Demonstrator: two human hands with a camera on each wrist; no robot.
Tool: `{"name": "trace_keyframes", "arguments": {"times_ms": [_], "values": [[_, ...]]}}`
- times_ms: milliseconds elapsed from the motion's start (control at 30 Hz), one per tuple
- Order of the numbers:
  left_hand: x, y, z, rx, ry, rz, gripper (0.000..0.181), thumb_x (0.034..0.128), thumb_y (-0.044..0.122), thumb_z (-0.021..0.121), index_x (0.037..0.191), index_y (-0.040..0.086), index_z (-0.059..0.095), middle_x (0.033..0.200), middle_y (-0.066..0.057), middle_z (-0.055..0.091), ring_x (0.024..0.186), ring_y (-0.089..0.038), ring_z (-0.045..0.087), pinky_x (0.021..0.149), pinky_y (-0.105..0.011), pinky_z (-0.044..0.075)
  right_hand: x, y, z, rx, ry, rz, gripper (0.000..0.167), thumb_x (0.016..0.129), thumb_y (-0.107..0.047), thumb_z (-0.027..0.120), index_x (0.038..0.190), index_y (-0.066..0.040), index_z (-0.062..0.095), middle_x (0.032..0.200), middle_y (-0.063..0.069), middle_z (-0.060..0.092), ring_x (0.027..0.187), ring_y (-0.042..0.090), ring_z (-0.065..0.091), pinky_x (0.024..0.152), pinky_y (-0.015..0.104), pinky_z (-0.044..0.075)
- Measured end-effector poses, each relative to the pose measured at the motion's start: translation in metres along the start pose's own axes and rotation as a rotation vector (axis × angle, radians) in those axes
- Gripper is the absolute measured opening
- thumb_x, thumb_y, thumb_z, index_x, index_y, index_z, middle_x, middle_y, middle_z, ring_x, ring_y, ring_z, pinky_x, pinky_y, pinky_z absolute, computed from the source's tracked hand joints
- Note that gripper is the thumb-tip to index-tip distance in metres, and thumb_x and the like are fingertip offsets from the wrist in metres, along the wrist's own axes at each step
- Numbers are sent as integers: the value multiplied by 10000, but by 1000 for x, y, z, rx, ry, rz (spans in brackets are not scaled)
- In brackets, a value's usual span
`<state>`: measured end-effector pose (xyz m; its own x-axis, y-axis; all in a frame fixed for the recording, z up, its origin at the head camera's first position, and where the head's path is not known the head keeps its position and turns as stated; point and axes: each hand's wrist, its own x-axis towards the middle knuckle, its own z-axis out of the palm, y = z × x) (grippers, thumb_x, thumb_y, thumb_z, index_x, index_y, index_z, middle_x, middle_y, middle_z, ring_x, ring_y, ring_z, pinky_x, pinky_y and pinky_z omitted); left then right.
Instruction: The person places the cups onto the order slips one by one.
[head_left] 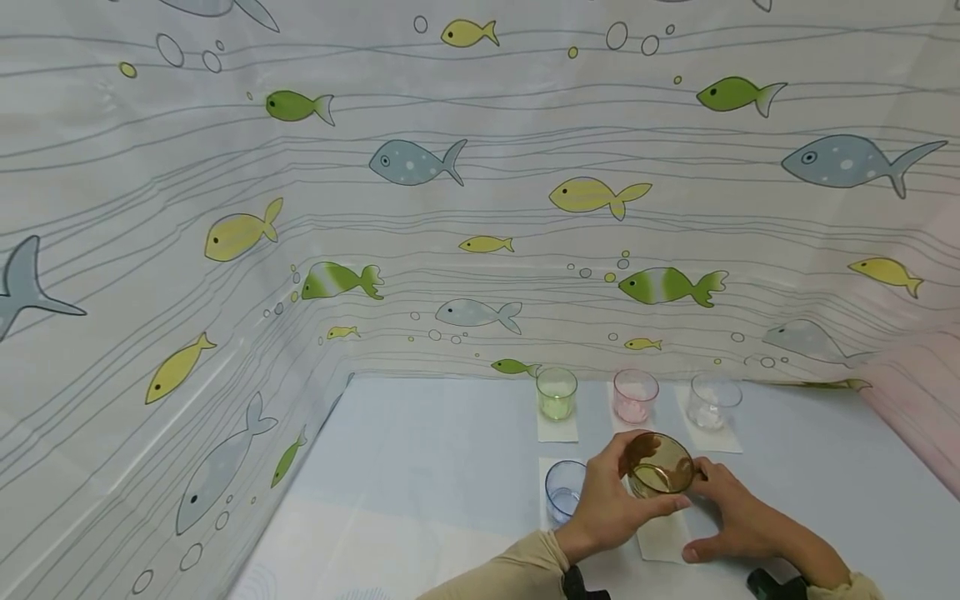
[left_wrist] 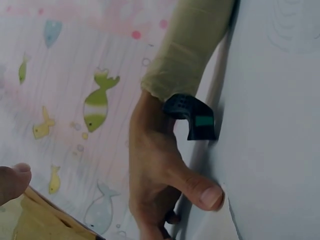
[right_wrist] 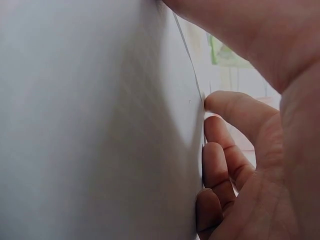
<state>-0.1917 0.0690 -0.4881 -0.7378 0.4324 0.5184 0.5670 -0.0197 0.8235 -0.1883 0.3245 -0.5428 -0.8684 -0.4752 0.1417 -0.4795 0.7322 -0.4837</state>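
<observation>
In the head view my left hand (head_left: 603, 504) grips an amber glass (head_left: 660, 462), thumb along its near side, mouth tilted toward me. The glass is above a white paper slip (head_left: 663, 537). My right hand (head_left: 750, 517) is to the right of the slip, its fingers behind the glass's right side and its thumb near the slip's edge. In the right wrist view, the right hand's bent fingertips (right_wrist: 213, 160) rest on the table surface, holding nothing visible. The left wrist view shows the right hand (left_wrist: 155, 170) and part of the amber glass (left_wrist: 45, 220).
A blue glass (head_left: 562, 492) stands left of my left hand. Behind stand a green glass (head_left: 557, 396), a pink glass (head_left: 635, 397) and a clear glass (head_left: 712, 402), each on a paper slip. A fish-printed curtain (head_left: 480, 208) borders the white table (head_left: 420, 467).
</observation>
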Motion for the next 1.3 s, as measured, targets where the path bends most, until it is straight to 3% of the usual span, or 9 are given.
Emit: {"name": "trace_keyframes", "arguments": {"times_ms": [67, 300, 500, 633, 867, 1067, 1300], "values": [[1, -1, -2, 31, 2, 11, 737, 841, 103, 912, 1462, 118, 516, 1345, -94, 703, 1228, -154, 689, 1023, -319, 598, 0, 0, 0, -4, -2, -3, 747, 722, -609, 928, 1344, -264, 702, 1362, -7, 504, 1190, 45, 388, 926, 369, 495], [3, -3, -4, -3, -50, -24, 725, 854, 120, 903, 1464, 115, 511, 1366, -127, 692, 1254, -195, 681, 1087, -304, 553, 0, -1, -2, -5, 2, -7, 740, 721, -612, 927, 1351, -302, 695, 1374, -3, 507, 1178, 26, 385, 918, 368, 497], [1, -3, -2, 31, -61, 21, 742, 838, 102, 913, 1457, 99, 502, 1336, -135, 711, 1238, -135, 682, 1059, -322, 574, 0, 1, -1, -10, 33, -25, 811, 690, -637, 929, 1399, -355, 654, 1385, -43, 515, 1178, 15, 392, 922, 380, 496], [-3, -3, 2, -9, -58, -40, 722, 848, 113, 908, 1454, 138, 516, 1345, -87, 708, 1241, -139, 679, 1065, -315, 569, 0, 1, -1, 4, 23, -11, 776, 700, -611, 939, 1378, -350, 665, 1386, -42, 508, 1186, 14, 390, 931, 391, 500], [-14, -11, 18, 42, -69, -73, 709, 854, 160, 911, 1443, 137, 518, 1361, -43, 700, 1240, -88, 663, 1054, -270, 561, 0, -1, -2, 53, 12, 39, 935, 687, -588, 964, 1393, -166, 519, 1317, 10, 523, 1167, 12, 413, 926, 294, 495], [-22, -35, 30, -40, -12, -241, 681, 884, 217, 889, 1441, 111, 510, 1359, -7, 678, 1235, -73, 639, 1057, -232, 538, 0, 2, 0, 3, 11, -17, 772, 714, -608, 934, 1332, -222, 679, 1383, 4, 507, 1225, 105, 406, 947, 361, 494], [-24, -44, 31, -33, -27, -282, 677, 906, 250, 869, 1450, 165, 475, 1379, 37, 652, 1246, -58, 620, 1070, -221, 513, 0, 2, 2, -7, 30, -41, 759, 708, -615, 933, 1325, -241, 699, 1377, -3, 513, 1216, 85, 399, 939, 354, 488]]}}
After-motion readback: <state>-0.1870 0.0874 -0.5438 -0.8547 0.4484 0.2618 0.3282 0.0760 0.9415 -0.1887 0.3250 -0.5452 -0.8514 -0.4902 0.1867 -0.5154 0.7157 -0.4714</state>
